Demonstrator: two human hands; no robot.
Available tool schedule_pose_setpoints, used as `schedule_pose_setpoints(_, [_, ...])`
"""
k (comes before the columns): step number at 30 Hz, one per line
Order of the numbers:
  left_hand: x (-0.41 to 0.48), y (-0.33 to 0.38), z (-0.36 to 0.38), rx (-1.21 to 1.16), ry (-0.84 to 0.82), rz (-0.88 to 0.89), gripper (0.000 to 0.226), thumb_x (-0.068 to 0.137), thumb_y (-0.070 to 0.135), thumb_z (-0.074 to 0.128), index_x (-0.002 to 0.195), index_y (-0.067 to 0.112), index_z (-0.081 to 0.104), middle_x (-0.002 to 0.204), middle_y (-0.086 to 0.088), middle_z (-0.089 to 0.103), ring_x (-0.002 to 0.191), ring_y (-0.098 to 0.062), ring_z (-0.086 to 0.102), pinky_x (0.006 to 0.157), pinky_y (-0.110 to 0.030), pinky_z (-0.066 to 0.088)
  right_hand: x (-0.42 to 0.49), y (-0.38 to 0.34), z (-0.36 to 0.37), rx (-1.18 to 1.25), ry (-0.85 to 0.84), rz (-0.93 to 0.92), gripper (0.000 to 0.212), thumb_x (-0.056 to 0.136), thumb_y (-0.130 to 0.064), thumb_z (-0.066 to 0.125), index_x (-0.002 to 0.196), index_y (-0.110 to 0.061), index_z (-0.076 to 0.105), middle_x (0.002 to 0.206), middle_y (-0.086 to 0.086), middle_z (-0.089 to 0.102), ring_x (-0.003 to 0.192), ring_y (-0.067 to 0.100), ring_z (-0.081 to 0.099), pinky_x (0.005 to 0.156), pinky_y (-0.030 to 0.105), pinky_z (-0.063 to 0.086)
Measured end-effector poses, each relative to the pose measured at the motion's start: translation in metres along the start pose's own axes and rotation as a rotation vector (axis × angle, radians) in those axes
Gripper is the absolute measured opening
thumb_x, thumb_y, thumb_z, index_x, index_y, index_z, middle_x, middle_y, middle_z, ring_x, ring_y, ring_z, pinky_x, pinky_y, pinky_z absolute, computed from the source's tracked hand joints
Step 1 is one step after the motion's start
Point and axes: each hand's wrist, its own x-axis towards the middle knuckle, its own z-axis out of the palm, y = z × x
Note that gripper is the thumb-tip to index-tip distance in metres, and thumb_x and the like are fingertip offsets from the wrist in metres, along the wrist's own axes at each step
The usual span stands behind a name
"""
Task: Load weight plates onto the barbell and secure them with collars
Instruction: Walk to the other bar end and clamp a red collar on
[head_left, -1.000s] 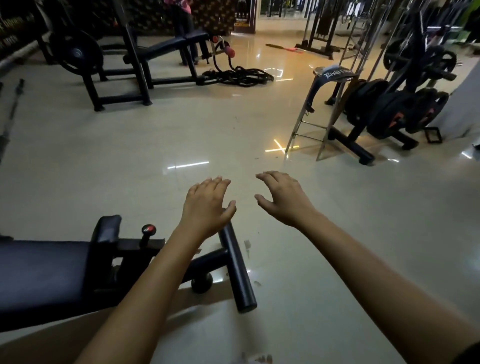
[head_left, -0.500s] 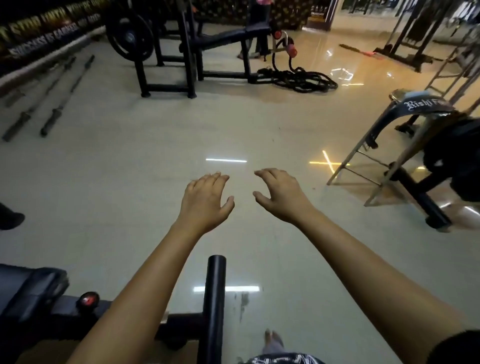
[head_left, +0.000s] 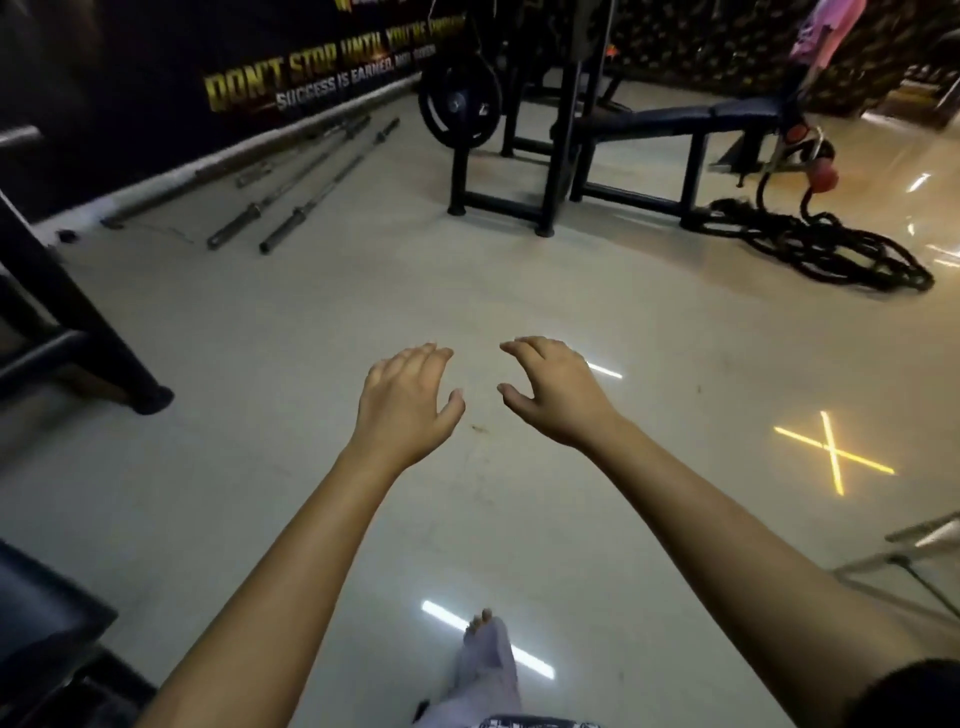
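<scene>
The pale, glossy floor (head_left: 311, 322) carries several bare barbells (head_left: 306, 192) lying side by side along the foot of the far-left wall. Farther right a black bench rack (head_left: 561, 156) stands on it, with thick black rope (head_left: 810, 249) heaped just beside the rack's right feet. A foot (head_left: 480, 623) is planted near the bottom edge, and a dark frame leg (head_left: 78, 332) rests at the left.

Far ahead of you stands a black padded bench (head_left: 727, 115). To its right a thick black rope (head_left: 841, 260) lies coiled on the pale glossy floor (head_left: 311, 322). Far left, a dark banner (head_left: 291, 78) with gold lettering covers the wall. A yellow cross of light (head_left: 832, 453) glows at your near right.
</scene>
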Motion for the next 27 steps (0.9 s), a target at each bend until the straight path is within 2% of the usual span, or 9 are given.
schedule_pose_setpoints(6, [0.143,-0.064,-0.004,0.031,0.055,-0.13,0.056,0.08,0.04,0.036,0.127,0.012,0.045,0.137,-0.01,0.048,0.129,-0.026,0.04,0.103,-0.042,0.03,0.181,0.025,0.008,0.038,-0.026,-0.119,0.05,0.088,-0.032,0.051,0.133,-0.014,0.04,0.137,0.01,0.046,0.127,0.028,0.039,0.105,0.039,0.032])
schedule_pose_setpoints(15, [0.321,-0.191,-0.008,0.123,0.146,-0.329,0.047,0.088,0.033,0.047,0.131,0.015,0.041,0.142,-0.008,0.042,0.133,-0.024,0.034,0.105,-0.039,0.026,0.436,0.021,0.045,0.08,-0.066,-0.347,0.051,0.089,-0.034,0.05,0.134,-0.015,0.038,0.139,0.008,0.044,0.128,0.027,0.037,0.105,0.038,0.029])
schedule_pose_setpoints(20, [0.411,-0.273,-0.024,0.175,0.219,-0.475,0.048,0.089,0.034,0.046,0.133,0.017,0.039,0.144,-0.006,0.039,0.134,-0.023,0.03,0.108,-0.037,0.021,0.586,-0.009,0.065,0.125,-0.067,-0.522,0.051,0.088,-0.033,0.051,0.134,-0.014,0.039,0.138,0.008,0.044,0.129,0.027,0.036,0.103,0.036,0.029])
schedule_pose_setpoints(27, [0.505,-0.394,-0.071,0.272,0.308,-0.702,0.049,0.088,0.036,0.045,0.133,0.018,0.038,0.145,-0.006,0.038,0.134,-0.022,0.031,0.109,-0.038,0.021,0.774,-0.087,0.089,0.164,-0.092,-0.756,0.05,0.087,-0.034,0.051,0.133,-0.016,0.04,0.135,0.008,0.048,0.126,0.026,0.039,0.103,0.037,0.03])
